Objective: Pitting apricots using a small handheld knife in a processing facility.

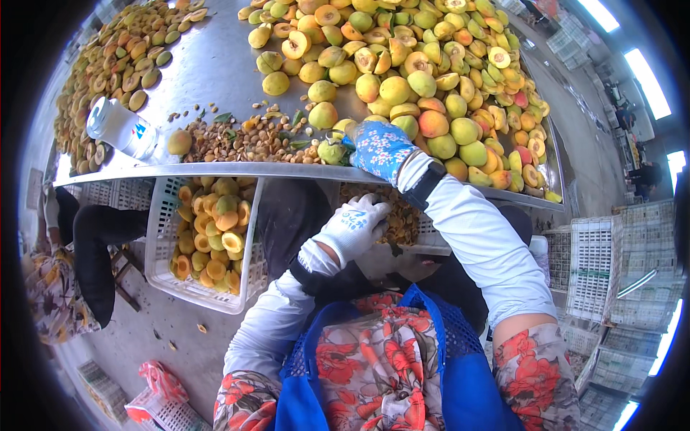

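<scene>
My right hand (383, 152), in a blue floral glove, rests at the metal table's front edge with its fingers curled. Its fingertips meet a green-yellow apricot (331, 152); the palm side is hidden, so what it grips does not show. Lower and to the left is my left hand (350, 228) in a white glove, its fingers bent inward and partly out of sight. Below the edge, just beyond that hand, a crate holds brown apricot pits (399, 224). Whole and halved apricots (431, 90) are heaped past my right hand.
Loose pits (251, 138) lie along the table edge, beside a white jar (123, 129) on its side. More apricot halves (118, 61) cover the far left. A white crate (154, 237) of halves stands below the table. Another person's leg (97, 251) is at left.
</scene>
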`<state>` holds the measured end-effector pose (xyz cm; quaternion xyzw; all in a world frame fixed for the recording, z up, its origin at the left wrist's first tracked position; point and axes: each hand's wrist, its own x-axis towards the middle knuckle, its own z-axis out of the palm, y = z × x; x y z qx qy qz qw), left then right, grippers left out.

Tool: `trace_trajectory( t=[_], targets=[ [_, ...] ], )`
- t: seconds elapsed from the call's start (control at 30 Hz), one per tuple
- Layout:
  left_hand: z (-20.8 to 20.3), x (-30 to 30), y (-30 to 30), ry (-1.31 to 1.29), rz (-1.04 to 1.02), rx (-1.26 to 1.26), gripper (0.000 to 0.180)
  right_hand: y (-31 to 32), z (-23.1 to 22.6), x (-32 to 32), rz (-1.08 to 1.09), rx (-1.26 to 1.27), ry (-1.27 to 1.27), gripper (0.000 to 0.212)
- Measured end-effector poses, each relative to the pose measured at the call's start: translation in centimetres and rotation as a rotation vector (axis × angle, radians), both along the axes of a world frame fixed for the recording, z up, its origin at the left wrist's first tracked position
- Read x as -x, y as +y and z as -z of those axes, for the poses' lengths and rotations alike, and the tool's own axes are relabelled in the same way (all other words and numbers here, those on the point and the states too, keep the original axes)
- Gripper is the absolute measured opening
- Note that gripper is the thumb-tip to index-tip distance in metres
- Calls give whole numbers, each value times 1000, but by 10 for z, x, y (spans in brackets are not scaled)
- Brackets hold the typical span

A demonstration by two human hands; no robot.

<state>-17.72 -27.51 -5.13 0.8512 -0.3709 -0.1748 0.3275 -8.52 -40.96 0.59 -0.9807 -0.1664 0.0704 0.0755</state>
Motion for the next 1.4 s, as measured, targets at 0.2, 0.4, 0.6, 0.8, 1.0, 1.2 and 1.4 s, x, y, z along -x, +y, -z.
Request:
trace_trajectory(
  t=[0.2,0.4,0.6,0.8,1.0,1.2,1.4],
  targets=[
    [1,6,16,-2,-50,78,27,-29,-15,-10,56,-20,65,34],
    [2,5,20,23,-31,60,35,-83,-33,-8,203,-343,152,34],
    [5,8,15,24,-20,52,37,-67,-34,2,56,-89,259,33],
    [1,6,8,-72,90,-65,45,-68,-3,2,-15,24,108,34],
    [2,11,0,-155,22,34,36,-82,-52,33,292,-721,229,27],
    [-14,10,1,17,152,-68,42,-93,-75,96,196,-628,351,29],
    [-63,-19,22,-97,40,315,29,-136,51,131,116,-122,318,50]
  ],
)
